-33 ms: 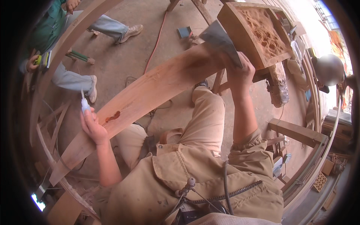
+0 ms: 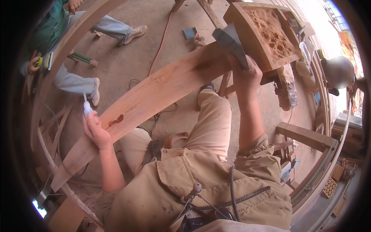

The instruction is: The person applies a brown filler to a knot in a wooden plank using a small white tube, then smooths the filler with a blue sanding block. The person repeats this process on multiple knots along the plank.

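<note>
A long, slightly curved wooden board (image 2: 154, 89) slants across in front of me, from lower left to the upper middle. My left hand (image 2: 97, 133) is closed round a small white glue bottle (image 2: 88, 108), its thin nozzle pointing up, and rests by the board's edge. A dark brown, wet-looking patch (image 2: 116, 120) lies on the wood close to that hand. At the far end, my right hand (image 2: 249, 75) grips a grey sheet, apparently sandpaper (image 2: 231, 43), which bends above the board. Its fingertips are partly hidden behind the sheet.
A wooden box (image 2: 232, 19) of reddish sawdust (image 2: 266, 33) stands just beyond my right hand. A red hose (image 2: 159, 54) runs over the floor. Someone in a green top (image 2: 52, 29) is at the upper left, behind a curved timber (image 2: 63, 54). Another person (image 2: 339, 73) is at far right.
The grey sheet has curled and tilted, its far edge shifting slightly right. My right hand has barely moved; the left hand and glue bottle stay put.
</note>
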`<action>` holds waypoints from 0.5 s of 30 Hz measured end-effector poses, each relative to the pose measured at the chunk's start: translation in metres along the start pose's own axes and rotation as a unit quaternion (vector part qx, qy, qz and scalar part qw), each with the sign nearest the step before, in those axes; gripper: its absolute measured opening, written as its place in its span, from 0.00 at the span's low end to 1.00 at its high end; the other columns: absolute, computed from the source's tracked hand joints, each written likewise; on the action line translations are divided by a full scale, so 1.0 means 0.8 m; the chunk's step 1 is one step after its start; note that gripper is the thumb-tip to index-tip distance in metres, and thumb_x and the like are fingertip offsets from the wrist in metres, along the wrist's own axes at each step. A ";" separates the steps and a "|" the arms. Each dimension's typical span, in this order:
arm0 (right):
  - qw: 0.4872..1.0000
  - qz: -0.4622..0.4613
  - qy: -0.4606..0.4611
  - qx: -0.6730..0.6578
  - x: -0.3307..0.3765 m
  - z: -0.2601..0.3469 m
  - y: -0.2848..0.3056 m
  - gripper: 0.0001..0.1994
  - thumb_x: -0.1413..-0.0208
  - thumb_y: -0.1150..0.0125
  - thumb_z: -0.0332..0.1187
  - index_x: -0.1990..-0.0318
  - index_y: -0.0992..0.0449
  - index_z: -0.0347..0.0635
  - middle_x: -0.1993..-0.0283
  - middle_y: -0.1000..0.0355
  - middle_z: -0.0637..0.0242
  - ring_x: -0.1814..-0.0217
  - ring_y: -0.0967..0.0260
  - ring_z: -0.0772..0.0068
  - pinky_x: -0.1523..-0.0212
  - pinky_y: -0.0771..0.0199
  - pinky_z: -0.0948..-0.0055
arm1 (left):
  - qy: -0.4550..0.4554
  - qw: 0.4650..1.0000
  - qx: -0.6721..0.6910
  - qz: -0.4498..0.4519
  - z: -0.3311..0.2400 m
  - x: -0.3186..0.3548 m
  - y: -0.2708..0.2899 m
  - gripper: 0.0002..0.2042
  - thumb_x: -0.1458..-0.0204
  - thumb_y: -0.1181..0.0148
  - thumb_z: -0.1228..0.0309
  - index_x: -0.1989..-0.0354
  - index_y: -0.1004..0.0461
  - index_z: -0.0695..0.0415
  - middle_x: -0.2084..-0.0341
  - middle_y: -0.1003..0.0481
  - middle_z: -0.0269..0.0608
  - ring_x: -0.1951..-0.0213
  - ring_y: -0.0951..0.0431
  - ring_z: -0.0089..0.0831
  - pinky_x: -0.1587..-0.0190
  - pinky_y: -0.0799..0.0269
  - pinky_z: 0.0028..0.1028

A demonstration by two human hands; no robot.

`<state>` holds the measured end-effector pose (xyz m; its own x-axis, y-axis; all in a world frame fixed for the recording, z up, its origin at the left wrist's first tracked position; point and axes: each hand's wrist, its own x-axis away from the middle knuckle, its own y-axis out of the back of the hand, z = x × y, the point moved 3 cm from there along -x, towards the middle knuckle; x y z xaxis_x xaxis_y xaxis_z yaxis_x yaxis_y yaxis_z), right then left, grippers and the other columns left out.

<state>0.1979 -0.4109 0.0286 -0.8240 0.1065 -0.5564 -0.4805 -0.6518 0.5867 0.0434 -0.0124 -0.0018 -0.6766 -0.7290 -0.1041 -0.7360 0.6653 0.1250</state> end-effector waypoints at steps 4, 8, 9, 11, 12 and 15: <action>0.995 0.010 0.048 0.084 0.040 0.041 -0.021 0.14 0.50 0.45 0.25 0.54 0.26 0.47 0.70 0.30 0.63 0.72 0.29 0.55 0.72 0.27 0.64 | -0.003 1.000 0.000 -0.007 0.003 -0.001 -0.003 0.14 0.40 0.54 0.59 0.68 0.31 0.57 0.80 0.44 0.24 0.78 0.47 0.13 0.76 0.55 0.17; 0.997 0.032 0.042 0.055 0.045 0.063 -0.041 0.15 0.49 0.46 0.24 0.53 0.26 0.47 0.70 0.31 0.61 0.72 0.29 0.54 0.72 0.28 0.63 | -0.003 1.000 -0.002 0.004 0.002 -0.002 -0.001 0.13 0.40 0.54 0.60 0.68 0.31 0.58 0.81 0.45 0.23 0.78 0.47 0.13 0.76 0.55 0.17; 0.999 0.002 0.042 0.035 0.037 0.055 -0.040 0.14 0.48 0.45 0.25 0.53 0.26 0.46 0.70 0.30 0.61 0.72 0.29 0.54 0.72 0.28 0.62 | -0.008 1.000 -0.002 0.003 0.003 -0.002 0.001 0.13 0.40 0.54 0.61 0.68 0.31 0.58 0.81 0.45 0.23 0.78 0.47 0.12 0.76 0.55 0.17; 0.999 -0.018 0.034 0.017 0.019 0.034 -0.031 0.10 0.47 0.41 0.28 0.57 0.23 0.46 0.71 0.30 0.62 0.73 0.30 0.54 0.73 0.29 0.63 | -0.011 1.000 0.000 0.002 0.001 -0.001 -0.001 0.13 0.40 0.53 0.62 0.68 0.31 0.58 0.81 0.45 0.22 0.78 0.48 0.12 0.76 0.55 0.18; 1.000 0.016 -0.007 0.026 0.013 0.033 -0.023 0.10 0.49 0.40 0.26 0.59 0.22 0.47 0.71 0.30 0.62 0.71 0.30 0.55 0.71 0.29 0.62 | -0.009 1.000 0.002 0.002 -0.004 0.001 -0.006 0.13 0.40 0.53 0.62 0.68 0.31 0.58 0.82 0.45 0.22 0.78 0.48 0.12 0.76 0.55 0.18; 0.992 0.083 0.099 -0.003 0.007 0.034 -0.027 0.10 0.52 0.39 0.25 0.61 0.21 0.47 0.71 0.30 0.63 0.66 0.29 0.58 0.65 0.28 0.63 | -0.009 1.000 0.006 0.003 -0.004 0.000 -0.006 0.12 0.41 0.53 0.62 0.68 0.31 0.58 0.82 0.46 0.22 0.79 0.48 0.12 0.77 0.56 0.18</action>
<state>0.1957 -0.3758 0.0287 -0.8164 -0.1508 -0.5574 -0.3409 -0.6532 0.6761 0.0469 -0.0161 0.0011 -0.6805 -0.7226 -0.1215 -0.7328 0.6708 0.1144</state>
